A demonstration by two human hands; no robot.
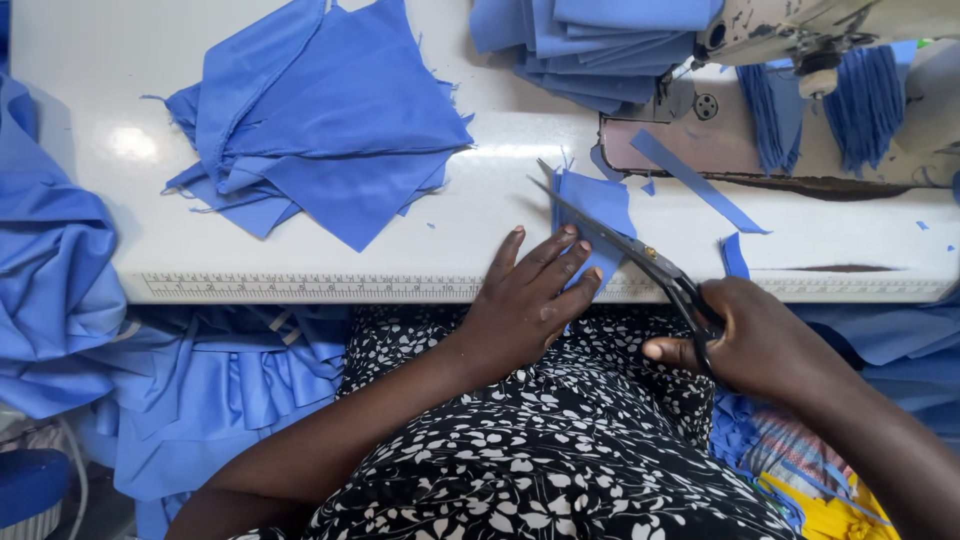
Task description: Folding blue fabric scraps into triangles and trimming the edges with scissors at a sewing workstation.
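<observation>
Right hand (765,345), low at about four o'clock, is clenched through the handles of black scissors (625,252), whose blades run up toward ten o'clock and lie across a small blue fabric piece (597,215). Left hand (530,295), just beside it at nine o'clock of the handles, is spread flat with its fingers (560,262) pressing the lower end of that same piece, gripping nothing. The piece lies at the near edge of the white table (490,190), over the printed ruler strip (300,288), directly at twelve o'clock of the left hand. A narrow blue strip (695,180) lies at one o'clock. Farther off, a stack of blue fabric squares (330,130) sits at eleven o'clock, and a sewing machine (800,90) stands at two o'clock with another folded blue pile (600,50) beside it.
</observation>
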